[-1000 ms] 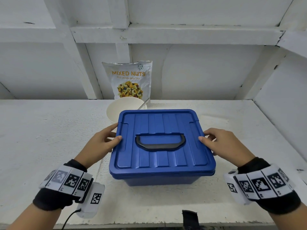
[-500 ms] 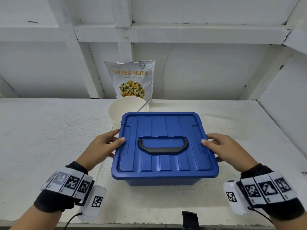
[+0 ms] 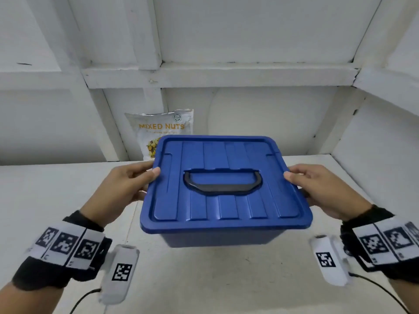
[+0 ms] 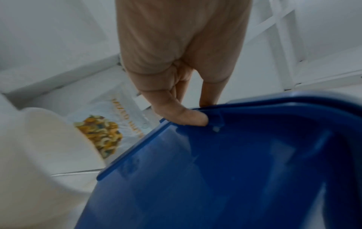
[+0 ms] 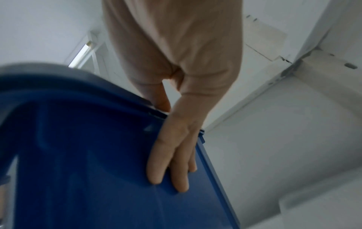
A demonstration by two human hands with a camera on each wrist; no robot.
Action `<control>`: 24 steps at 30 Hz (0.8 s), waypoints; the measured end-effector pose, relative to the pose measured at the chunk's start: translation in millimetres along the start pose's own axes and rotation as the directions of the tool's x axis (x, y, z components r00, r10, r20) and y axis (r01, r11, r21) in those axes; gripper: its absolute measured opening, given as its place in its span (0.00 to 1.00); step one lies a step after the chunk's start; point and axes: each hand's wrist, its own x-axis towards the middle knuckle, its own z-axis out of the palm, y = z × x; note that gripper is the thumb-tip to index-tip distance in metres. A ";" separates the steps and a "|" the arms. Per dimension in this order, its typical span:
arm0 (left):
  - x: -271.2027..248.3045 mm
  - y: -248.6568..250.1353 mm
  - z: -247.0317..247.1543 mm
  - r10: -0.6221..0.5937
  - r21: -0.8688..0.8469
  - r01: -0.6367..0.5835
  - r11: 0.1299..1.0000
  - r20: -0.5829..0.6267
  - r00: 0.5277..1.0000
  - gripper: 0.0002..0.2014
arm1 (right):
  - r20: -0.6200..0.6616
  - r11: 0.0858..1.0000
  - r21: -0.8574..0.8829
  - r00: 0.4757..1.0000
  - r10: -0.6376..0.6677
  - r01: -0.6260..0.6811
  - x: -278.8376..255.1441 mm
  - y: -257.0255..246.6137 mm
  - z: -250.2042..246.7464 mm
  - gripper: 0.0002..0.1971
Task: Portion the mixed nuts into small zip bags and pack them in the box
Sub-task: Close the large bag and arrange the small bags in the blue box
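Two hands hold one blue box (image 3: 224, 232) by its opposite sides, clear of the white worktop (image 3: 56, 200). Head view: the left hand (image 3: 120, 189) has its thumb on the left edge of the blue lid (image 3: 226, 177), with its fingers under the rim; the right hand (image 3: 322, 189) mirrors this on the right edge. The lid is closed, and a black handle (image 3: 222, 184) lies flat in its centre. Behind the box, a bag printed MIXED NUTS (image 3: 158, 132) stands against the white back wall, its lower right part hidden by the lid. Each wrist carries a black band with printed markers.

Left wrist view: the left hand (image 4: 176, 54) has its grip closed on the box (image 4: 215, 170): one fingertip hooks beneath the rim, and the thumb goes above it. A white bowl (image 4: 39, 147) stands near the box's left side, and the nut bag (image 4: 109, 124) shows beyond it, blurred.

Right wrist view: the right hand (image 5: 176, 77) lays its fingers (image 5: 156, 162) flat and nearly straight against the underside of the box (image 5: 88, 155); the thumb passes over the rim, pinching it.
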 end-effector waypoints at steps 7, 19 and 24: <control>86.8 52.9 40.9 0.115 0.035 -0.118 0.992 0.067 0.991 0.08 | -0.183 0.990 -0.087 0.975 -0.129 0.115 55.9 -46.4 -58.9 0.08; 194.1 30.6 88.3 0.038 0.069 -0.042 0.997 0.066 0.997 0.21 | -0.292 0.986 0.008 0.944 -0.154 0.164 157.8 -18.4 -87.6 0.09; 211.0 10.5 95.6 -0.029 0.048 0.027 0.998 0.025 0.999 0.23 | -0.286 0.991 0.017 0.950 -0.126 0.136 184.3 5.9 -80.1 0.09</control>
